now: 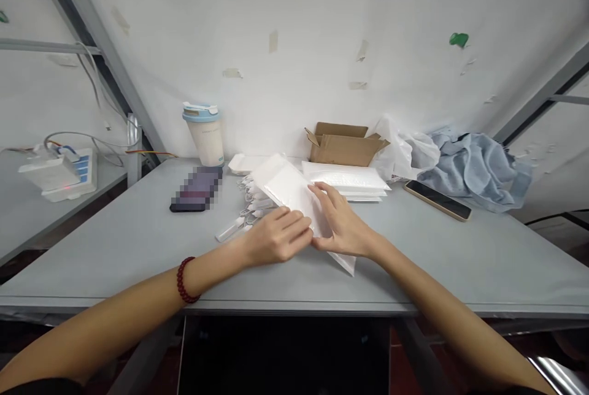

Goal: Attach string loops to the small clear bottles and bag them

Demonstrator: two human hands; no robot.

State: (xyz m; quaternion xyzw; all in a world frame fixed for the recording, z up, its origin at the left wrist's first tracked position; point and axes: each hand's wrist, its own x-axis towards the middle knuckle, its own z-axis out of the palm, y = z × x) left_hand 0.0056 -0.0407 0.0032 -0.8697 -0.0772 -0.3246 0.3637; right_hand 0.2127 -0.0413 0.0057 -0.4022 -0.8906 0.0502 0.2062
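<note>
A white padded envelope (294, 192) slants over the grey table between my two hands, its upper end pointing away to the left. My left hand (280, 237), a dark red bead bracelet on its wrist, is closed with curled fingers on the envelope's near left edge. On the other side my right hand (344, 224) grips the envelope between thumb and fingers. The fingertips of both hands come close together at its middle. Partly under the envelope lies a heap of small white charging cables (253, 202). Behind my right hand sits a stack of white padded envelopes (347, 179).
A lidded paper cup (206, 137) and a blurred-out phone (197, 189) are at left. An open cardboard box (345, 146), a white plastic bag (405, 153), a blue cloth (478, 165) and another phone (437, 200) are at right. A power strip (83, 174) stands far left.
</note>
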